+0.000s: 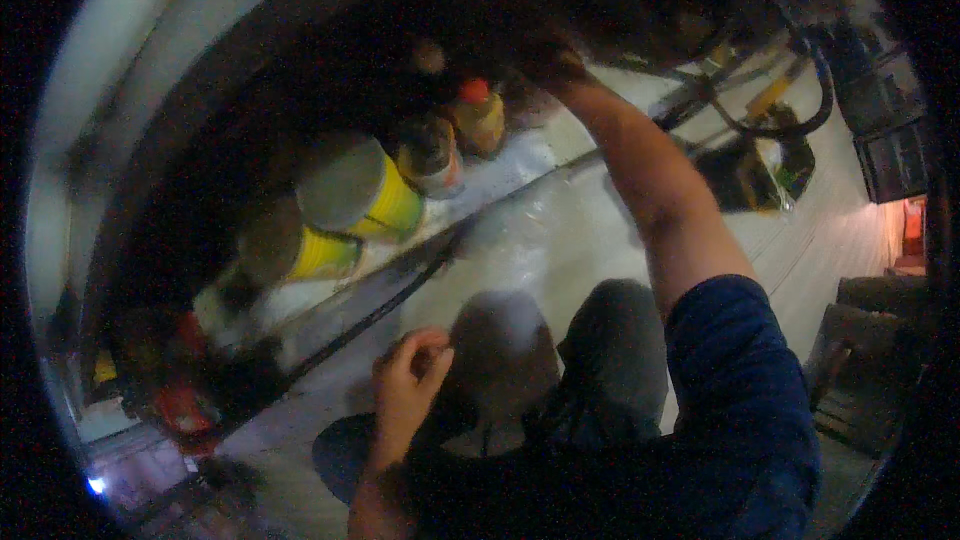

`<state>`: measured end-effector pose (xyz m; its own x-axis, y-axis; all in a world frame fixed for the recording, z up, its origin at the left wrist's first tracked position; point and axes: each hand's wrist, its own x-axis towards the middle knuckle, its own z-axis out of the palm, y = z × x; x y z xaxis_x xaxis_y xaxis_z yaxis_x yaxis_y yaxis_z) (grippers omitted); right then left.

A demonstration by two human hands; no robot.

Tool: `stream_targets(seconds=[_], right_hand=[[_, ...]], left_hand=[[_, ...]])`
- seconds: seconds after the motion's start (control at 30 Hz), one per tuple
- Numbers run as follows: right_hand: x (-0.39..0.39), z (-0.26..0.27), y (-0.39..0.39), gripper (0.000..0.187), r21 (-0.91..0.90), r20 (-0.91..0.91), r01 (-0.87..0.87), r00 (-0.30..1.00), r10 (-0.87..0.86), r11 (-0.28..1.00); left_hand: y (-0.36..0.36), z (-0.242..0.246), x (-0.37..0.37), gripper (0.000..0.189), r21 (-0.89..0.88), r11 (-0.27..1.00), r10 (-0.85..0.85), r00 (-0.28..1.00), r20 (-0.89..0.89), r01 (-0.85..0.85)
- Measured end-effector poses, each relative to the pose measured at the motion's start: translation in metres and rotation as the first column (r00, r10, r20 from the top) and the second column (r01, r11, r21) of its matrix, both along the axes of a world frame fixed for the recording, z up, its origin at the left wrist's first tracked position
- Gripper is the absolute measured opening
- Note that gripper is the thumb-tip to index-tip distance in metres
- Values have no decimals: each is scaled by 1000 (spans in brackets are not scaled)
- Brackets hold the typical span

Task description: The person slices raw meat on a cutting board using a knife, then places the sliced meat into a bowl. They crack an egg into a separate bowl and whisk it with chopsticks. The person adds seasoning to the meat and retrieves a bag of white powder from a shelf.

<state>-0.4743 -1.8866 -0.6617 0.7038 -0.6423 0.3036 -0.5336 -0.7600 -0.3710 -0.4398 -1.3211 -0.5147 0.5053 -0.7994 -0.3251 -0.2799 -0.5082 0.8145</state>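
Observation:
My left hand (412,373) is beside my knee with its fingers curled; whether it holds something small cannot be made out. My right arm reaches up and away, and my right hand (556,64) is lost in deep shadow at the top, so what it touches is hidden. Just left of it stands a bottle with a red cap (480,116), beside a dark-topped jar or can (429,154). Farther left are a large yellow-green container with a grey lid (360,187) and a smaller yellow container (315,251).
A dark cable or bar (375,311) runs diagonally below the containers. Red objects (184,409) lie at the lower left. On the right are a curved hose (814,116), a dark bag-like object (757,172), dark crates (892,165) and a brown box-like object (862,360).

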Motion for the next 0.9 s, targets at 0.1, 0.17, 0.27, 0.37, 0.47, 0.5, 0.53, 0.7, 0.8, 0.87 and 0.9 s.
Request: stream_targets(seconds=[0.1,0.17,0.27,0.37,0.47,0.5,0.53,0.7,0.8,0.87,0.9], right_hand=[[-1,11,-1,34,57,-41,6,999,-4,998],[-2,16,4,32,-480,-135,-70,991,5,874],[-3,11,6,31,163,109,14,994,-33,987],[0,-16,-5,28,52,-60,58,997,-54,997],[10,-46,-29,27,-158,110,-3,994,21,987],[9,-50,-39,29,-304,-39,-22,999,11,952],[5,-50,-47,31,-440,-184,-65,983,-20,896],[-43,-1,-58,42,-518,62,167,986,-158,839],[-54,18,-42,42,-479,37,84,996,-76,874],[-43,16,-34,42,-489,11,-8,1000,15,872],[-35,11,-32,42,-477,-13,-32,999,29,878]], left_hand=[[7,4,-4,31,76,997,-20,998,54,16],[8,2,-5,33,95,994,50,998,-38,-46],[12,5,-7,35,100,990,119,978,-172,-103],[20,9,-9,35,137,991,-12,1000,18,9],[24,10,-9,35,169,985,32,997,-67,-21],[24,9,-8,35,166,985,78,987,-142,-54],[24,8,-6,36,203,977,108,975,-196,-68],[23,11,-2,39,116,993,-31,999,-34,35],[22,13,-4,38,135,986,-99,994,37,93],[17,6,-6,36,130,987,-94,996,4,93],[14,-1,-6,34,131,987,-86,996,-27,88]])
